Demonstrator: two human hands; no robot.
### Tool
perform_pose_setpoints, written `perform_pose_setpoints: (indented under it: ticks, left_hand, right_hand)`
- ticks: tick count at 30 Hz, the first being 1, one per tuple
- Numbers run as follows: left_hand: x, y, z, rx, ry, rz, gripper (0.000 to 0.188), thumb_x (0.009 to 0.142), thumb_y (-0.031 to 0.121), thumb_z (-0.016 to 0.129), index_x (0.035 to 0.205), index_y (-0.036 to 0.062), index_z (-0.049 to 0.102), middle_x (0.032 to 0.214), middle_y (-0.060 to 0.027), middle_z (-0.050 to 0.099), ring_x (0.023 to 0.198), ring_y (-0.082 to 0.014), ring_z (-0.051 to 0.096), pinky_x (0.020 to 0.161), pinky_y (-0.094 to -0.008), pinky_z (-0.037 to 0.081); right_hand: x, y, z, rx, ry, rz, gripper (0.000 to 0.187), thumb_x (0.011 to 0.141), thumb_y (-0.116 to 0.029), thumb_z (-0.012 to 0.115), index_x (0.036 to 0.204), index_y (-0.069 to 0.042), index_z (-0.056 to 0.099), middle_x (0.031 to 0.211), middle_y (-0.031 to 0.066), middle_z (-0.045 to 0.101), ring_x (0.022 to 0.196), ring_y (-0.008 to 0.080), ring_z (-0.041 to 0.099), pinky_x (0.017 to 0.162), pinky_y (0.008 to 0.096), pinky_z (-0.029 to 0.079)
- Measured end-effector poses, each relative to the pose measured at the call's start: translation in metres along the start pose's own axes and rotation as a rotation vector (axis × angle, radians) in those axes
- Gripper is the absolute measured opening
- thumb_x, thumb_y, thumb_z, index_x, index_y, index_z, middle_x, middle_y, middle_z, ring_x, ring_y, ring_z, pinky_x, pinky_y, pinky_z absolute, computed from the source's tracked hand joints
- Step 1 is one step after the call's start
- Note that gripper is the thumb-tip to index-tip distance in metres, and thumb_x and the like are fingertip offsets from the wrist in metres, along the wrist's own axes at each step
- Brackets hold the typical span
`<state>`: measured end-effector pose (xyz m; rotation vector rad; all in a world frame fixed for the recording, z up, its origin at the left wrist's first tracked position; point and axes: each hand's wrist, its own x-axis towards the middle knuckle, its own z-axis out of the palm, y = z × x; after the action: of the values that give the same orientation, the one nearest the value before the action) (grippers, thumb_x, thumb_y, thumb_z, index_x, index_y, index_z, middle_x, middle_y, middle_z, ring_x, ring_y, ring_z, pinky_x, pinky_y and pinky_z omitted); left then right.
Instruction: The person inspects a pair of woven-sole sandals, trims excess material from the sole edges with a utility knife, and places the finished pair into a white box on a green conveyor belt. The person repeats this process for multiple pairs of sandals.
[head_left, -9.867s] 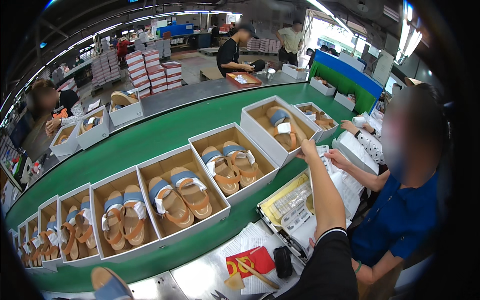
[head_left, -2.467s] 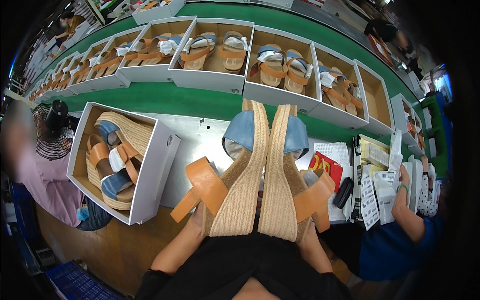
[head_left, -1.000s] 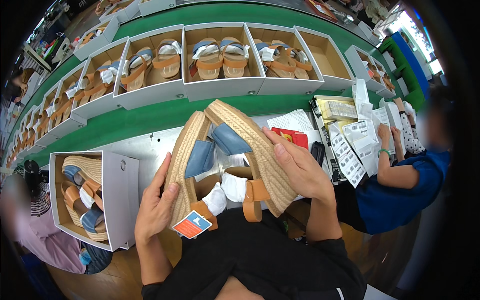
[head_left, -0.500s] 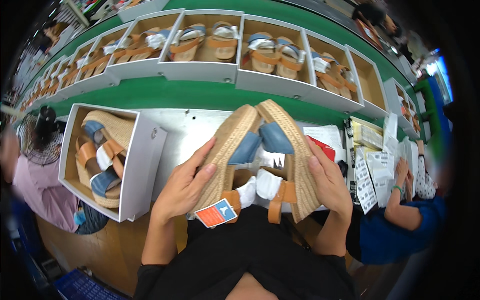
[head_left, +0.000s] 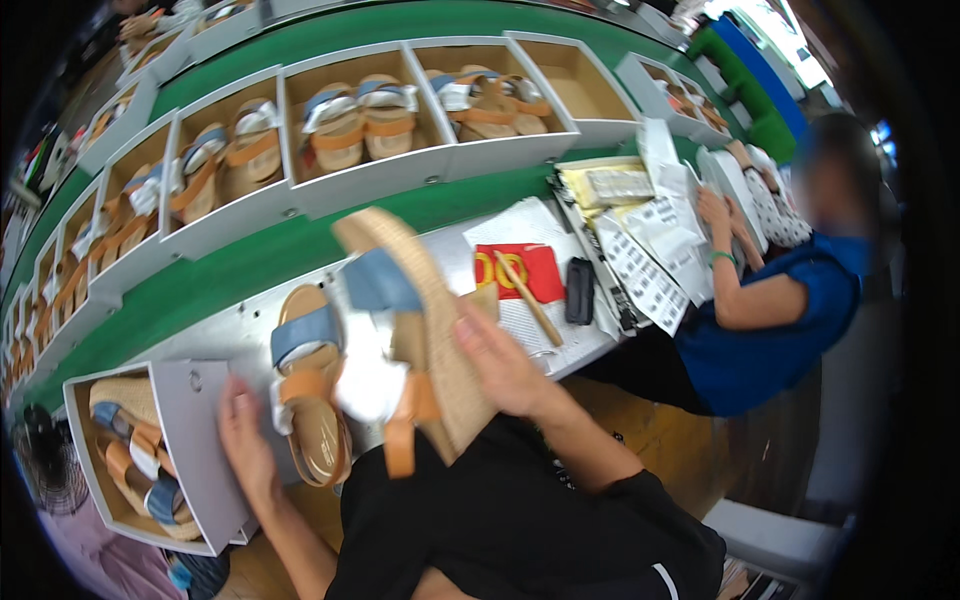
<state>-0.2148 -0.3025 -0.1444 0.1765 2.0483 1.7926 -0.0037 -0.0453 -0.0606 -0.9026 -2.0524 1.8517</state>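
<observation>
My right hand (head_left: 505, 365) grips the outer side of a wedge sandal (head_left: 460, 385) with a woven sole, a blue front strap, tan straps and white wrapping. The sandal is tilted on its side above the table. Its mate, a matching sandal (head_left: 317, 345), rests sole-down on the metal table (head_left: 235, 340), to the left of the held one. Between that sandal and an open shoe box (head_left: 205, 440), my left hand (head_left: 245, 435) is empty, its fingers stretched and a little blurred. The box holds another pair of sandals (head_left: 145, 460).
Behind the table, a row of open shoe boxes (head_left: 360, 170) with sandals stands on a green conveyor belt (head_left: 290, 240). A red cloth (head_left: 535, 270), a wooden-handled tool (head_left: 530, 300) and label sheets (head_left: 650, 265) lie to the right. A co-worker in blue (head_left: 790, 320) is beside them.
My left hand has let go of its sandal, which now stands on the table, and has moved left beside the box. My right hand keeps its sandal. The view has swung right.
</observation>
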Motion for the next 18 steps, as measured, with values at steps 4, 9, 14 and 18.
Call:
perform_pose_setpoints:
  ticks: [4, 9, 14, 18]
  left_hand:
    - [-0.022, 0.087, 0.031, -0.078, -0.132, 0.338, 0.071, 0.097, 0.039, 0.060, 0.153, 0.0044, 0.032, 0.148, -0.0186, 0.044, 0.133, -0.0276, 0.047, 0.111, -0.0378, 0.037]
    - [-0.005, 0.115, 0.091, -0.149, -0.494, 0.050, 0.079, 0.085, 0.034, 0.071, 0.151, 0.0099, 0.035, 0.136, -0.0167, 0.048, 0.123, -0.0260, 0.049, 0.105, -0.0376, 0.041]
    - [-0.001, 0.096, 0.104, -0.146, -0.512, -0.062, 0.070, 0.079, 0.024, 0.073, 0.140, 0.0127, 0.042, 0.118, -0.0142, 0.050, 0.109, -0.0235, 0.053, 0.094, -0.0346, 0.047]
    - [0.001, 0.102, 0.112, -0.144, -0.562, -0.090, 0.071, 0.080, 0.022, 0.075, 0.141, 0.0100, 0.041, 0.117, -0.0148, 0.054, 0.107, -0.0220, 0.055, 0.092, -0.0346, 0.048]
  right_hand:
    - [-0.009, 0.009, 0.033, 0.271, -0.267, -0.088, 0.057, 0.108, -0.031, 0.039, 0.153, 0.002, 0.028, 0.150, 0.0201, 0.043, 0.141, 0.0245, 0.039, 0.115, 0.0336, 0.030]
    - [-0.033, -0.002, 0.038, 0.106, -0.388, -0.089, 0.056, 0.109, -0.033, 0.036, 0.153, 0.001, 0.029, 0.144, 0.0182, 0.049, 0.132, 0.0241, 0.047, 0.111, 0.0340, 0.035]
    - [-0.023, 0.059, -0.001, -0.333, -0.005, -0.081, 0.040, 0.105, -0.029, 0.049, 0.126, 0.001, 0.062, 0.105, 0.0151, 0.067, 0.093, 0.0185, 0.065, 0.081, 0.0342, 0.053]
    - [-0.004, 0.092, 0.007, -0.757, 0.202, -0.134, 0.054, 0.089, -0.026, 0.070, 0.135, -0.006, 0.054, 0.101, 0.0162, 0.059, 0.092, 0.0337, 0.062, 0.076, 0.0433, 0.052]
